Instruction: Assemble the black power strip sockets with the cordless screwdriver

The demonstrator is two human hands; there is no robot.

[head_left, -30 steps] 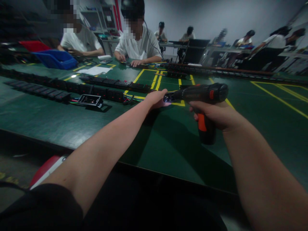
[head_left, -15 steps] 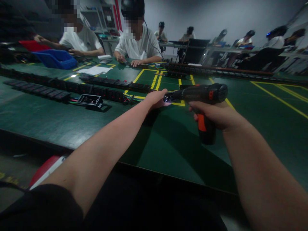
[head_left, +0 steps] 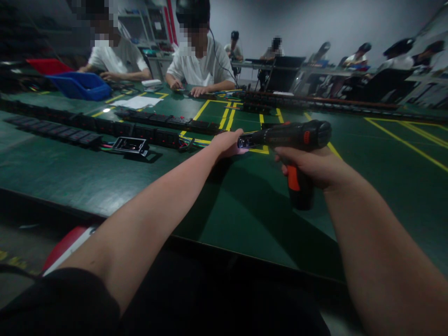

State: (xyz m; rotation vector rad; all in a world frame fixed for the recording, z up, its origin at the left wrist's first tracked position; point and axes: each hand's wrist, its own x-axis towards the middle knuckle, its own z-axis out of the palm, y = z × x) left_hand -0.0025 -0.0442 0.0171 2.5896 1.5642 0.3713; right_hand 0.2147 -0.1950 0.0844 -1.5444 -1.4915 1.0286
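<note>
My right hand (head_left: 311, 163) is wrapped round the grip of a black and orange cordless drill (head_left: 297, 135), which points left. At the drill's front end, my left hand (head_left: 229, 142) is closed on a small dark part with a metallic frame (head_left: 247, 141), lit by a pale light. The drill's nose meets this part; the bit itself is hidden. To the left, a black module with a glossy face (head_left: 130, 146) lies on the green table (head_left: 168, 196), with coloured wires running to a row of black socket blocks (head_left: 63, 133).
More black socket strips (head_left: 164, 122) lie behind my left arm. A blue bin (head_left: 82, 86) and a red bin (head_left: 51, 66) stand at the far left, near white papers (head_left: 140, 102). Two co-workers in white shirts (head_left: 205, 60) sit across the table. Yellow tape (head_left: 402, 140) marks the tabletop.
My hands, the drill and the held part stay almost still. The co-worker at the far left has lowered a raised hand towards the bins.
</note>
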